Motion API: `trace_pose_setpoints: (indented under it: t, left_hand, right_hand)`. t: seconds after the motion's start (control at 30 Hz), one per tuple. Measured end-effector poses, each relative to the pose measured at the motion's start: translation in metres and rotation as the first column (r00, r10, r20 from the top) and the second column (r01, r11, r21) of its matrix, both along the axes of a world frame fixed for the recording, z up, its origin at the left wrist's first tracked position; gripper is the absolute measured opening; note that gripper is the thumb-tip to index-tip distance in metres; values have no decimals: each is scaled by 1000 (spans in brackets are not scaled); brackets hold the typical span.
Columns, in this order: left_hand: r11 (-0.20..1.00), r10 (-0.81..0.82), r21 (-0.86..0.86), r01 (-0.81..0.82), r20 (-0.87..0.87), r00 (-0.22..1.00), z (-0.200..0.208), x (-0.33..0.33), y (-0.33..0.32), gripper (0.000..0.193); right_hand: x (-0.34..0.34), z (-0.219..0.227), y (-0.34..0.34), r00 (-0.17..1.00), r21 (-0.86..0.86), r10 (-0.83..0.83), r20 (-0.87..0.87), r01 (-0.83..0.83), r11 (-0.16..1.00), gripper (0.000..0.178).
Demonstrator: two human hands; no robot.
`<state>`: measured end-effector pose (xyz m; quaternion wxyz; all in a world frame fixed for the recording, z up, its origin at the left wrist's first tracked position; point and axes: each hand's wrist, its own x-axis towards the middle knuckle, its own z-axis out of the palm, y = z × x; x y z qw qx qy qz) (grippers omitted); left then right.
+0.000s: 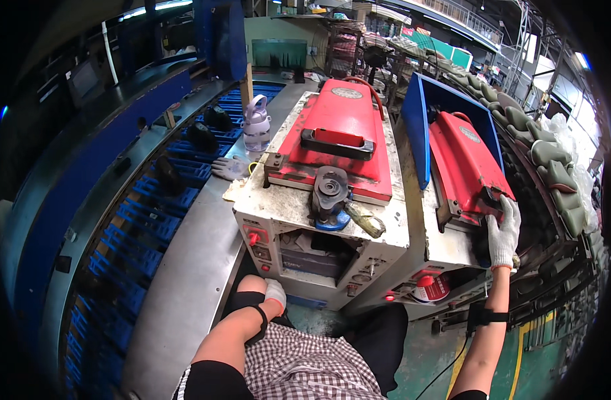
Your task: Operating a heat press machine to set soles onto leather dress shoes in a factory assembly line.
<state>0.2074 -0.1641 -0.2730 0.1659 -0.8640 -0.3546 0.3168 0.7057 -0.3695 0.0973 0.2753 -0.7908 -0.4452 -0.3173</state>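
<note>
My right hand [504,235], in a white knit glove, reaches out to the right-hand machine. Its fingers are wrapped about the black handle [490,197] at the front of a red machine lid [467,157], which lies down on its base. My left hand [275,293], also gloved in white, rests low by my knee, and its fingers are mostly hidden. Straight ahead stands a second white machine with a red lid [345,117], lowered, bearing a black handle [337,144]. A dark round-topped clamp-like part [331,190] with a blue base sits at its front edge.
At left, a metal ledge [179,287] borders a conveyor with blue slats [135,230]. On that side are a lilac water bottle [257,127] and a grey glove [230,167]. A blue hood panel [419,127] rises between the machines. Racks of olive shoe-shaped pieces [552,157] line the right.
</note>
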Motion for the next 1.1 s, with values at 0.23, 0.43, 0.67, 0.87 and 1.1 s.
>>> trace_pose_setpoints:
  t: [0.23, 0.43, 0.67, 0.87, 1.1]
  left_hand:
    - [984, -26, -179, 6, -113, 993, -36, 5, 5, 41]
    - [842, 84, -537, -47, 45, 995, 51, 6, 8, 40]
    - [590, 91, -455, 667, 858, 505, 318, -2, 12, 31]
    - [844, -476, 484, 230, 874, -94, 432, 60, 87, 22]
    - [959, -157, -25, 284, 785, 599, 459, 123, 129, 59]
  right_hand:
    - [-6, 4, 6, 1000, 16, 19, 13, -19, 1000, 62]
    - [-5, -1, 5, 1000, 26, 17, 18, -18, 1000, 61]
    - [-10, 9, 5, 995, 24, -43, 94, 41, 999, 59]
    - [-122, 14, 65, 866, 233, 499, 28, -491, 839, 41]
    - [-245, 25, 154, 214, 133, 537, -816, -835, 534, 57]
